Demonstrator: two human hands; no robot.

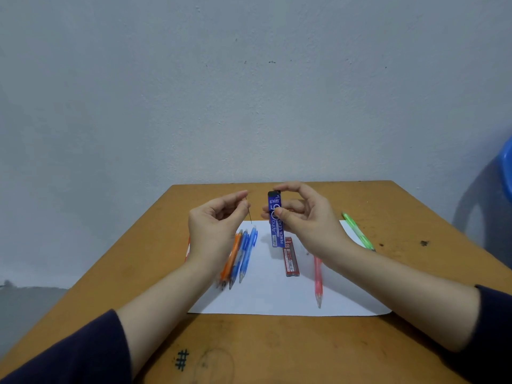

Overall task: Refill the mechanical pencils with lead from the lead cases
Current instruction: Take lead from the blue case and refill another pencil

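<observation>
My right hand [304, 217] holds a blue lead case [276, 231] upright above the white paper [277, 297], index fingertip on its black cap. My left hand [216, 220] pinches a thin dark lead [249, 213] just left of the case. On the paper lie an orange pencil [231, 259] and two blue pencils [243, 256] side by side under my left wrist. A red lead case [291, 259] lies flat below the blue one. A pink pencil [318, 281] lies under my right wrist. A green pencil [358, 232] rests at the paper's right edge.
The brown wooden table [277, 350] stands against a grey wall, with a hash mark drawn near its front edge. Something orange [187, 250] peeks out left of my left hand. A blue plastic object [507, 167] sits off the table at the far right.
</observation>
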